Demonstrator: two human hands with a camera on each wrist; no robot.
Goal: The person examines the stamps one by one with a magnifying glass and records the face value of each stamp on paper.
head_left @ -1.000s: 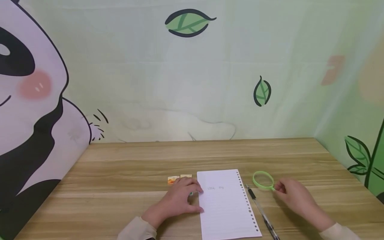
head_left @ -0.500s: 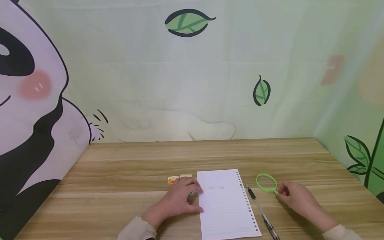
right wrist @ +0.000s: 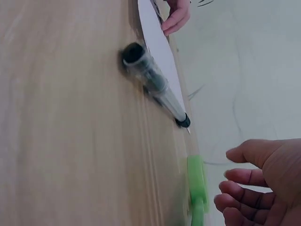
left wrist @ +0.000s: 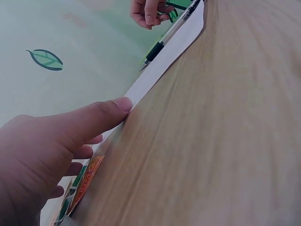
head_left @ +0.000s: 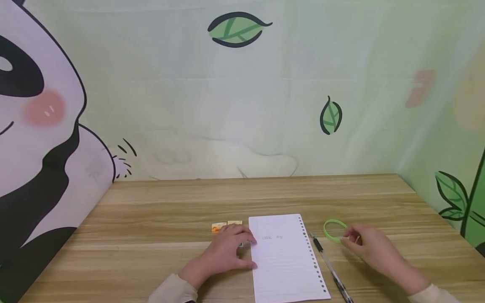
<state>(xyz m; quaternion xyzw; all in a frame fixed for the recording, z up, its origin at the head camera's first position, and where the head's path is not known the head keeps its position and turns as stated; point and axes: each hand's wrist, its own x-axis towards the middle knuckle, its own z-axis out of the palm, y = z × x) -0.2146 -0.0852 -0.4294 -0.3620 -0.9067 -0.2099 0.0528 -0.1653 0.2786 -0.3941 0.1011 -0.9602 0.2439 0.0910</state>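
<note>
A lined white sheet [head_left: 286, 265] with punched holes and faint handwriting lies on the table. My left hand [head_left: 230, 249] rests at its left edge, with the thumb [left wrist: 115, 108] and fingertips on the paper. Partly under that hand are small printed paper pieces like stamps [head_left: 218, 227]. To the sheet's right lies a green-rimmed magnifying glass [head_left: 330, 239]. My right hand [head_left: 369, 247] hovers over its handle end, covering the handle in the head view. In the right wrist view the green handle [right wrist: 196, 179] stands apart from the loosely bent fingers, which hold nothing.
A clear pen with a black grip [head_left: 328, 261] lies between the sheet and my right hand. The wooden table [head_left: 159, 210] ends at a backdrop [head_left: 182, 92] printed with leaves and a panda.
The magnifying glass has shifted slightly right and towards me. My right hand moved with it, let go of the handle, and came back left over it. My left hand stays put.
</note>
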